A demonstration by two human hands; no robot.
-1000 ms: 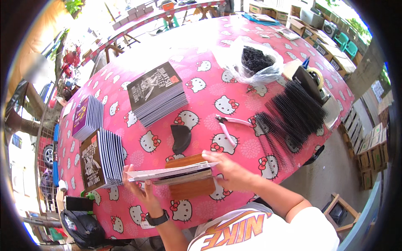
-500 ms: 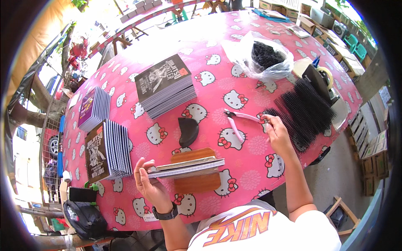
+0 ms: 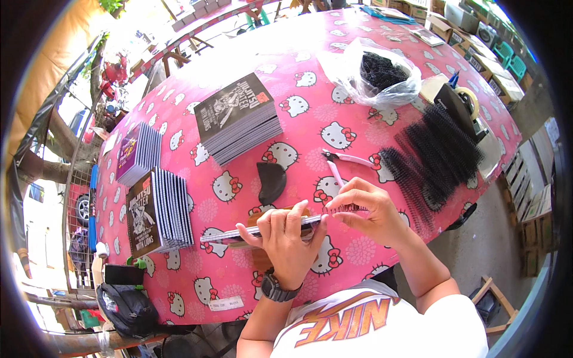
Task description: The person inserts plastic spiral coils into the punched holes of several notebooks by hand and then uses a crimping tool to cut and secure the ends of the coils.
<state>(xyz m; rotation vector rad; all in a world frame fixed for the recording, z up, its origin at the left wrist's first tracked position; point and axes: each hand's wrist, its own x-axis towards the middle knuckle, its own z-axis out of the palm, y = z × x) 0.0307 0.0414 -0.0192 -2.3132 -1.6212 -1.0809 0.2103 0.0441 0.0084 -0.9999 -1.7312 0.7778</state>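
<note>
My left hand (image 3: 290,241) grips a thin book (image 3: 222,237) held edge-up, fingers along its far side and thumb near its right end. At that right end, my right hand (image 3: 373,210) pinches a thin black spiral binding coil (image 3: 347,208), its tip against the book's corner. Whether the coil has entered the holes is too small to tell. Under the book, a brown wooden block (image 3: 261,258) is partly covered by my left hand. Just beyond my hands lie pink-handled cutting pliers (image 3: 355,159) and a black half-round piece (image 3: 272,184).
Spiral-bound books stand in a dark stack (image 3: 239,119), another dark stack (image 3: 158,209) and a purple stack (image 3: 137,154). Many black coils (image 3: 439,152) lie at right, near a plastic bag (image 3: 352,77) of black coils and a tape roll (image 3: 468,98). A black bag (image 3: 125,310) sits at lower left.
My left hand has moved right along the book and wrapped round it. My right hand has come left from beside the coil pile, bringing a coil to the book's right end.
</note>
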